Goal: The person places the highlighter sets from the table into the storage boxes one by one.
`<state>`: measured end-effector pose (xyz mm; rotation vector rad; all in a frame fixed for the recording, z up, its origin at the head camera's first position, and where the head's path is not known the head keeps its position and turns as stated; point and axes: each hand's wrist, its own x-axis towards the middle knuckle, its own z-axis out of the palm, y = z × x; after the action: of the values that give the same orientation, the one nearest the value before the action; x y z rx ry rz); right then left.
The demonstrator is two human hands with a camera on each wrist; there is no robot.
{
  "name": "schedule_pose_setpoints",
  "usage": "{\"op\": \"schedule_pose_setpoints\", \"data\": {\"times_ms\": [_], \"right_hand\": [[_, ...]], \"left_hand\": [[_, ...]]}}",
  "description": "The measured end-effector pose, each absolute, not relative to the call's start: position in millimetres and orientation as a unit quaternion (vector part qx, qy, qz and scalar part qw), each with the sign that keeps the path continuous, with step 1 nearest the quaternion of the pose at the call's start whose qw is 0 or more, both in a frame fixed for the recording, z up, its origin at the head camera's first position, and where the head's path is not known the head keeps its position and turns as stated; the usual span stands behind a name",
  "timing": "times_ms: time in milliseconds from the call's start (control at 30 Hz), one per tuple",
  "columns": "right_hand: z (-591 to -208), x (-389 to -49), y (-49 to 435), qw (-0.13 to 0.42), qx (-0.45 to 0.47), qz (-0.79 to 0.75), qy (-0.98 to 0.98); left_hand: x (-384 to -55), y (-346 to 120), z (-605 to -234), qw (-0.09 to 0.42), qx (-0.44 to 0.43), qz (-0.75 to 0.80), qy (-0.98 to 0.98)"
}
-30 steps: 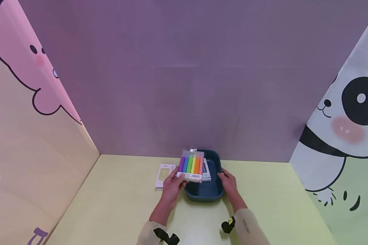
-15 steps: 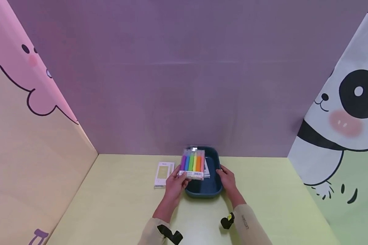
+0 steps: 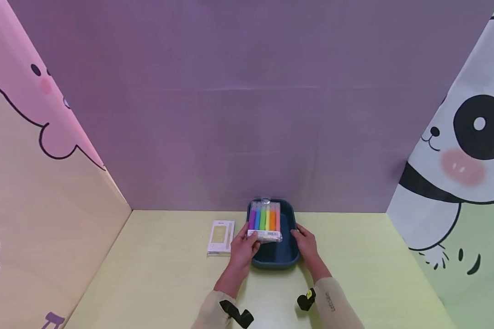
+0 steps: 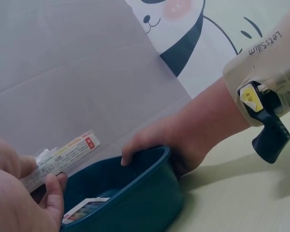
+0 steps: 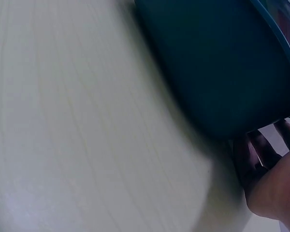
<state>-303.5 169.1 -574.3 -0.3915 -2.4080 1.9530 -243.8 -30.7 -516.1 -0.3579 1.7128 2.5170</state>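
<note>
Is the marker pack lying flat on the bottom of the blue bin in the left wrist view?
No. The left hand still pinches the marker pack above the blue bin, clear of its floor.

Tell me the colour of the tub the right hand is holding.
The tub is dark teal blue, clearest in the left wrist view, where the right hand grips its rim.

Pale yellow-green table point(image 3: 156, 283), with a dark blue tub point(image 3: 286, 256) and flat white packet point(image 3: 220, 236).
</note>
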Motion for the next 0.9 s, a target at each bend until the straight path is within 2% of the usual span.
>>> {"op": "schedule_pose_setpoints", "data": {"times_ms": [400,900], "right_hand": [[-576,-302,169,-0.005,-0.136,0.633,-0.762],[-575,-302,167,0.004,-0.139,0.639,-0.757]], "left_hand": [[-253,-20,-516,0.049,-0.147,0.815,0.559],[-263,-11,-516,0.054,-0.173,0.803,0.568]]}}
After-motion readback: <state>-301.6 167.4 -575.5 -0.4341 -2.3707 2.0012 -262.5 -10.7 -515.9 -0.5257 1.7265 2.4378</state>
